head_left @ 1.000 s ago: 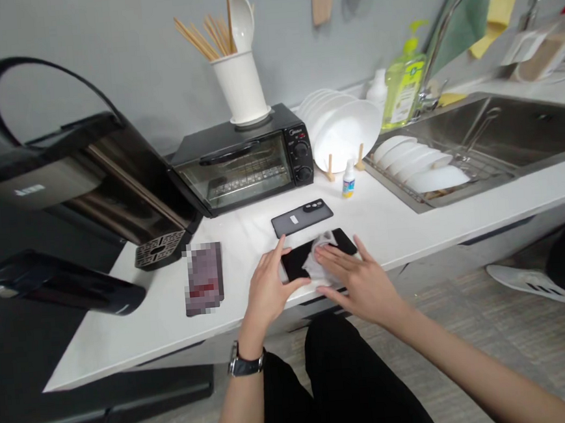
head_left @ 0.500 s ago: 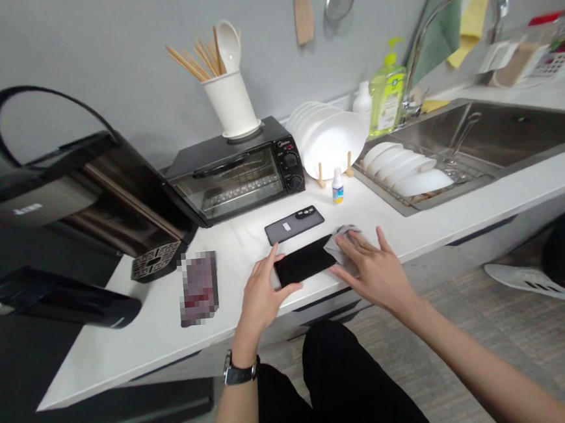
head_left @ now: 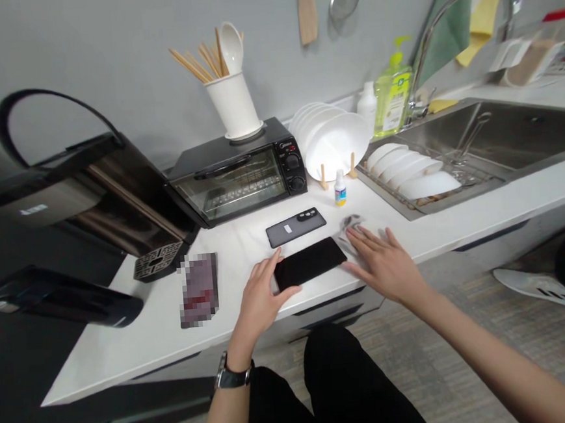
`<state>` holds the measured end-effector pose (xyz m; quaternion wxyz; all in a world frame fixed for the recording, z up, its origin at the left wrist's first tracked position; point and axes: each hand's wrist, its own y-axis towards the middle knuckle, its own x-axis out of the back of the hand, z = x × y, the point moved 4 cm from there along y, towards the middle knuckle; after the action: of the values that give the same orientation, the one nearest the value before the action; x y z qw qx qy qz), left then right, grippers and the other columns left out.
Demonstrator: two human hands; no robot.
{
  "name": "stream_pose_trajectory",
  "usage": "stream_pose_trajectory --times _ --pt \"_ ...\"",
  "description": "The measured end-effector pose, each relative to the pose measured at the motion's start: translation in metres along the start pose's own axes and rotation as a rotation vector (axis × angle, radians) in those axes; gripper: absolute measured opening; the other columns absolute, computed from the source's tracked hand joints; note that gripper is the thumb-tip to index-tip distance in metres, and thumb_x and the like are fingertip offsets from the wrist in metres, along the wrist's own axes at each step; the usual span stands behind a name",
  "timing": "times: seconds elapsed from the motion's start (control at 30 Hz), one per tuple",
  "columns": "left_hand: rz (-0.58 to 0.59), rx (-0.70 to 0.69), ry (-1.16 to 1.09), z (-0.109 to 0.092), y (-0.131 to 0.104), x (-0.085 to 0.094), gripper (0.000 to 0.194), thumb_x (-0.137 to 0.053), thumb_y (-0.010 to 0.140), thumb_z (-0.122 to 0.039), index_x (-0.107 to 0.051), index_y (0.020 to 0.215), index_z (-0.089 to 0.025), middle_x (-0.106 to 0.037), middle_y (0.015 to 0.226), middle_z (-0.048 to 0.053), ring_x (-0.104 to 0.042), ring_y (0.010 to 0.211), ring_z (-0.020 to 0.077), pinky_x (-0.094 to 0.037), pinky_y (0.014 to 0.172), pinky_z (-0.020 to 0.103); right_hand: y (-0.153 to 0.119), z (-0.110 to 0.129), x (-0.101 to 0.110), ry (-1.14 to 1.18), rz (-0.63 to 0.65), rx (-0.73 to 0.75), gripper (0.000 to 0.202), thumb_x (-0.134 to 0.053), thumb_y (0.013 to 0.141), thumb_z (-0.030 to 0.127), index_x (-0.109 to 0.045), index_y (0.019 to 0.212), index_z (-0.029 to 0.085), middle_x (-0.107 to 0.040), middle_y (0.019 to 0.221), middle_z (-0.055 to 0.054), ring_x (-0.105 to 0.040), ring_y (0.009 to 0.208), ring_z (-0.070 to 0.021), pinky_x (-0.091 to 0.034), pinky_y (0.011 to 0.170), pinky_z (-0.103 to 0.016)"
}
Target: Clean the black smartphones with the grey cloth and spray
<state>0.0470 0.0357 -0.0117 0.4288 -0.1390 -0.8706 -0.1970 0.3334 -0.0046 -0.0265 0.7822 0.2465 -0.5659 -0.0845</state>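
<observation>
A phone (head_left: 310, 263) with a black screen lies face up on the white counter. My left hand (head_left: 265, 288) holds its left end between thumb and fingers. My right hand (head_left: 377, 259) presses a crumpled grey cloth (head_left: 350, 224) to the counter just past the phone's right end; the hand hides part of the cloth. Behind the phone lies a dark phone case (head_left: 296, 227) with camera cut-outs. A small white bottle (head_left: 340, 189) with a blue and yellow label stands behind the cloth.
A toaster oven (head_left: 240, 175) carries a utensil holder (head_left: 235, 104). White plates (head_left: 333, 145) stand in a rack beside it. The sink (head_left: 515, 131) is at the right, a coffee machine (head_left: 115, 192) at the left. A blurred-out packet (head_left: 199, 290) lies left of my left hand.
My right hand and the cloth have slid right, off the phone's right end, so the whole right part of the screen shows. My left hand keeps its grip.
</observation>
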Motion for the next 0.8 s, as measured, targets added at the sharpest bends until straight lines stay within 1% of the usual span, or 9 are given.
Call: stream_pose_trajectory --times 0.07,0.17,0.23,0.3,0.33,0.43,0.5,0.63,0.8 --pt "0.016 0.0 -0.028 -0.001 0.0 0.003 0.091 -0.082 0.09 -0.037 -0.033 0.166 -0.036 -0.052 0.157 0.009 -0.049 0.148 0.03 -0.039 0.127 0.052 -0.001 -0.022 0.012 -0.03 -0.057 -0.058 0.071 -0.049 0.108 0.057 -0.04 0.164 0.016 -0.041 0.169 -0.021 -0.037 0.158 -0.0437 -0.033 0.122 -0.075" --pt "0.027 0.0 -0.049 0.0 0.014 0.013 0.085 -0.077 0.094 -0.039 -0.033 0.167 -0.037 -0.031 0.171 0.007 -0.032 0.161 0.0284 -0.031 0.132 0.048 0.006 -0.019 0.029 0.0 -0.193 -0.049 0.069 -0.053 0.107 0.052 -0.038 0.166 0.019 -0.019 0.178 -0.018 -0.021 0.164 -0.0434 -0.029 0.125 -0.074" --pt "0.014 -0.019 0.003 0.002 0.036 0.018 0.073 -0.068 0.101 -0.039 -0.036 0.166 -0.037 -0.027 0.174 0.007 -0.027 0.164 0.0275 -0.027 0.134 0.049 0.016 -0.001 0.03 0.087 -0.19 0.09 0.058 -0.055 0.107 0.041 -0.045 0.162 0.025 -0.037 0.173 -0.013 -0.037 0.159 -0.0379 -0.034 0.127 -0.067" --pt "0.014 -0.06 0.065 0.007 0.064 0.019 0.068 -0.066 0.101 -0.039 -0.04 0.164 -0.033 -0.025 0.176 0.009 -0.027 0.163 0.03 -0.026 0.134 0.053 0.029 0.016 0.02 0.184 -0.082 0.244 0.056 -0.057 0.107 0.036 -0.047 0.161 0.027 -0.056 0.161 -0.011 -0.054 0.149 -0.0315 -0.043 0.124 -0.057" --pt "0.021 -0.075 0.104 0.011 0.077 0.017 0.068 -0.07 0.099 -0.041 -0.045 0.162 -0.031 -0.024 0.177 0.011 -0.025 0.164 0.0333 -0.025 0.133 0.056 0.035 0.022 0.012 0.21 -0.015 0.294 0.06 -0.06 0.106 0.039 -0.045 0.163 0.026 -0.058 0.16 -0.011 -0.056 0.146 -0.031 -0.046 0.123 -0.056" --pt "0.122 -0.098 0.158 0.024 0.105 0.007 0.064 -0.077 0.094 -0.044 -0.058 0.154 -0.03 -0.038 0.172 0.012 -0.032 0.16 0.0369 -0.03 0.13 0.059 0.046 0.027 -0.009 0.218 0.119 0.341 0.079 -0.07 0.098 0.055 -0.043 0.164 0.022 -0.051 0.164 -0.017 -0.049 0.151 -0.0358 -0.046 0.121 -0.06" --pt "0.124 -0.132 0.153 0.027 0.11 0.005 0.056 -0.075 0.096 -0.042 -0.063 0.15 -0.031 -0.051 0.164 0.011 -0.046 0.153 0.0326 -0.037 0.128 0.055 0.049 0.027 -0.015 0.246 0.159 0.354 0.072 -0.073 0.096 0.054 -0.052 0.158 0.024 -0.059 0.157 -0.016 -0.053 0.147 -0.0345 -0.049 0.118 -0.057" --pt "0.006 -0.177 0.126 0.022 0.101 0.018 0.04 -0.067 0.101 -0.043 -0.073 0.137 -0.028 -0.072 0.142 0.008 -0.066 0.131 0.0284 -0.048 0.119 0.046 0.047 0.026 -0.009 0.298 0.173 0.347 0.063 -0.081 0.091 0.048 -0.065 0.146 0.022 -0.07 0.136 -0.014 -0.065 0.124 -0.0319 -0.058 0.105 -0.05" --pt "-0.215 0.033 0.02 0.023 0.092 0.036 0.038 -0.047 0.11 -0.038 -0.079 0.116 -0.02 -0.083 0.097 0.006 -0.077 0.083 0.0242 -0.058 0.083 0.033 0.038 0.026 0.003 0.328 0.08 0.346 0.07 -0.083 0.087 0.051 -0.063 0.146 0.019 -0.071 0.131 -0.016 -0.067 0.118 -0.0337 -0.059 0.1 -0.052"
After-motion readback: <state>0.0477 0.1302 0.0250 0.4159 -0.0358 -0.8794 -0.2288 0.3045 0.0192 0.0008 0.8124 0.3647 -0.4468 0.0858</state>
